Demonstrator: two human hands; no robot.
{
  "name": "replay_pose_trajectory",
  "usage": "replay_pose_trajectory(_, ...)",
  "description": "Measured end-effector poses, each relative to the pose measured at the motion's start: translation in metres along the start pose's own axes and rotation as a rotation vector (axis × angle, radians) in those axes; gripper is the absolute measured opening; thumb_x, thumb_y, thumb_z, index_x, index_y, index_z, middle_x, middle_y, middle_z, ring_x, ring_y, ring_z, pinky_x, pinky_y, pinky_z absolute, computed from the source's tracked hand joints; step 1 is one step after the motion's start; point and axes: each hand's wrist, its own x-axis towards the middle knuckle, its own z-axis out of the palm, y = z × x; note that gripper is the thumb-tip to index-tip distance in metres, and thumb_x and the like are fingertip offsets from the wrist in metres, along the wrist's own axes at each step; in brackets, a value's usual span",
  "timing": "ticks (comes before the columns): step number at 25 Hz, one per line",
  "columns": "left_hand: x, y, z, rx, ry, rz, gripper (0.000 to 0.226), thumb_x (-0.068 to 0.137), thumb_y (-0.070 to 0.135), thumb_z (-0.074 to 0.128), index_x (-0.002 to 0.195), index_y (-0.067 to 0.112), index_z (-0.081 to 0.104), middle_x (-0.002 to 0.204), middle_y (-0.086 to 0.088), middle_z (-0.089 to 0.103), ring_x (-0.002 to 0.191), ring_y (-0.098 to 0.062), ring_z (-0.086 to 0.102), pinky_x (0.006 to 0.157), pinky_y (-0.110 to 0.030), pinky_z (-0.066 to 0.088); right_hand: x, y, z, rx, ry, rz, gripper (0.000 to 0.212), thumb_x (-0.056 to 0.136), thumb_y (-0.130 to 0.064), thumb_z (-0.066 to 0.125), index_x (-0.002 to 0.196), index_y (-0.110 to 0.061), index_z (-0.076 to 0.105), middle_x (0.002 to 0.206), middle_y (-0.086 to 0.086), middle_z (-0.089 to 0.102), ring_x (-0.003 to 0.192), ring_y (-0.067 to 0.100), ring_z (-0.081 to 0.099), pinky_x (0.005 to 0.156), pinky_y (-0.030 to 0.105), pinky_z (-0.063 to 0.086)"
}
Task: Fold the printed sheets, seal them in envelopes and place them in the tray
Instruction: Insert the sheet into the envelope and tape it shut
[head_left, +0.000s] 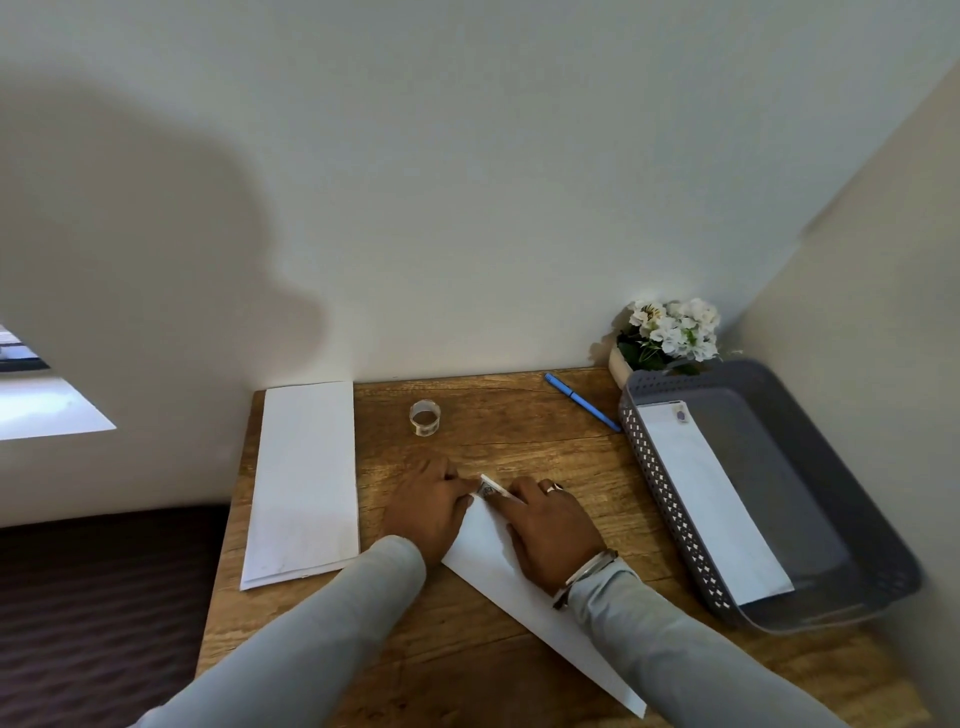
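left hand (426, 504) and right hand (550, 530) lie flat, fingertips pressing the flap (489, 488) at the far end of the envelope (488, 564), which lies diagonal on the table (519, 447); looks like the sealing step; next move probably lift it, carry it right into the tray (670, 499), beside the filed envelope (711, 499); tape roll (425, 417) and pen (582, 402) beyond the hands; paper stack (304, 478) left; flowers (670, 332) behind the tray; nothing seems to block the way

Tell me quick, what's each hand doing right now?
Left hand: fingers press a small printed piece at the envelope corner.
Right hand: rests on envelope; grip unclear.
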Motion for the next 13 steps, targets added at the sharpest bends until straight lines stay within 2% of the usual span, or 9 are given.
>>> replay_pose_trajectory(7, 0.007, -0.005, -0.016, -0.042, -0.102, 0.000, 0.031, 0.102, 0.036, 0.051, 0.131, 0.037, 0.064, 0.130, 0.007, 0.059, 0.117, -0.018, 0.053, 0.100, -0.027, 0.042, 0.003, 0.005, -0.010, -0.056, -0.052, -0.059, 0.063, 0.091, -0.031, 0.048, 0.150, -0.035, 0.028, 0.129, 0.008, 0.046, 0.106, 0.028, 0.052, 0.081, 0.041, 0.052)
replay_pose_trajectory(13, 0.010, -0.003, -0.019, -0.044, -0.123, -0.052, 0.030, 0.099, 0.040, 0.055, 0.127, 0.036, 0.067, 0.125, 0.008, 0.063, 0.111, -0.018, 0.058, 0.098, -0.031, 0.049, 0.000, 0.009, -0.008, -0.046, -0.048, -0.089, 0.057, 0.092, -0.034, 0.048, 0.148, -0.033, 0.035, 0.132, 0.007, 0.048, 0.112, 0.028, 0.052, 0.086, 0.039, 0.051)
